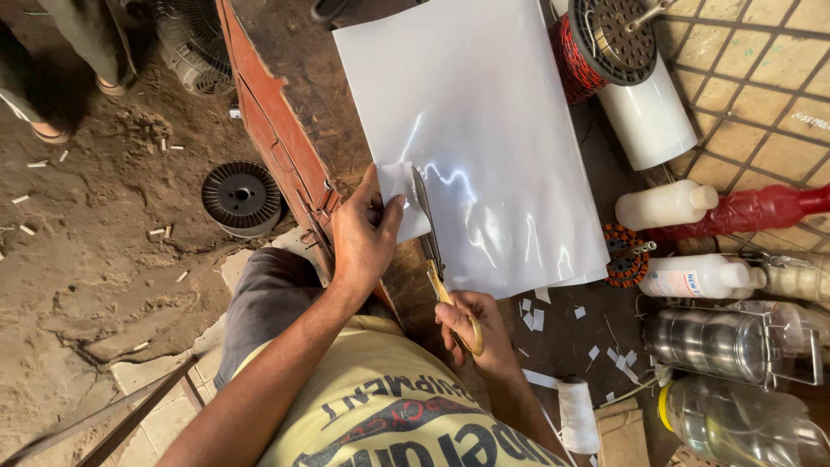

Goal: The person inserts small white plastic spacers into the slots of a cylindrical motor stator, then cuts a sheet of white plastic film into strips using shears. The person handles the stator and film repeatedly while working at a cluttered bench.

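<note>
Two hands work at the near left edge of the glossy white sheet [484, 130] lying on the table [303, 52]. Left hand [363, 238] pinches a small cut strip [402, 203] of that sheet between thumb and fingers. Right hand [471, 324], just below the sheet's near edge, grips the gold-handled scissors [437, 259]; their blades lie against the sheet beside the strip.

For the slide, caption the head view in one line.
Right hand works gold-handled scissors through a glossy white sheet while left hand holds the cut strip.
</note>
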Demonstrator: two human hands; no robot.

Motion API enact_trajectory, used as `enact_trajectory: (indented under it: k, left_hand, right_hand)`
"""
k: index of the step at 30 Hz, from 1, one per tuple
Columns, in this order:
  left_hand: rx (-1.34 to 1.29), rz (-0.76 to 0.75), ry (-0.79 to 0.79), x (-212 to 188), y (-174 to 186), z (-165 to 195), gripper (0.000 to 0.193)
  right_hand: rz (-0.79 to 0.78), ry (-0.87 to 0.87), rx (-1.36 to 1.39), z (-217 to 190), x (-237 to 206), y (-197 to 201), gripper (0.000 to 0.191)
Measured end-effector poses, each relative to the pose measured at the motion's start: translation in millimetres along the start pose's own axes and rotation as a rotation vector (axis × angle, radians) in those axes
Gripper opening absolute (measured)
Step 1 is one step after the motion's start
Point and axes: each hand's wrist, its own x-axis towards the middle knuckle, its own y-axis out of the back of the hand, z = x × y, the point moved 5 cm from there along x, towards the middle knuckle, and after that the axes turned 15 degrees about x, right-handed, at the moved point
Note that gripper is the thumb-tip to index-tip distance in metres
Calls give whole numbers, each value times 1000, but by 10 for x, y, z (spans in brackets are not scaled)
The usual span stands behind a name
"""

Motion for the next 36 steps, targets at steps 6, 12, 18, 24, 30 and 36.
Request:
enact_trajectory:
  k: [6, 12, 18, 24, 30, 36]
  left_hand:
    - [25, -16, 27, -22, 12, -5, 62]
    - [-52, -7, 71, 39, -36, -89, 64]
    - [-197, 64, 70, 237, -69, -225, 62]
    - [-92, 59, 89, 113, -94, -253, 61]
    - [-49, 32, 68, 38, -61, -158, 61]
    - [-47, -2, 139, -32, -49, -131, 61]
  right_hand:
    - [70, -66, -79, -51, -18, -84, 26]
    - [52, -32, -97, -129, -63, -121, 28]
    - [75, -78, -85, -6, -198, -104, 27]
    - [13, -113, -109, -89, -417, -56, 28]
    - [-22, -220, -99, -284, -363, -41, 38]
    - [-82, -123, -62, -371, -149, -139, 46]
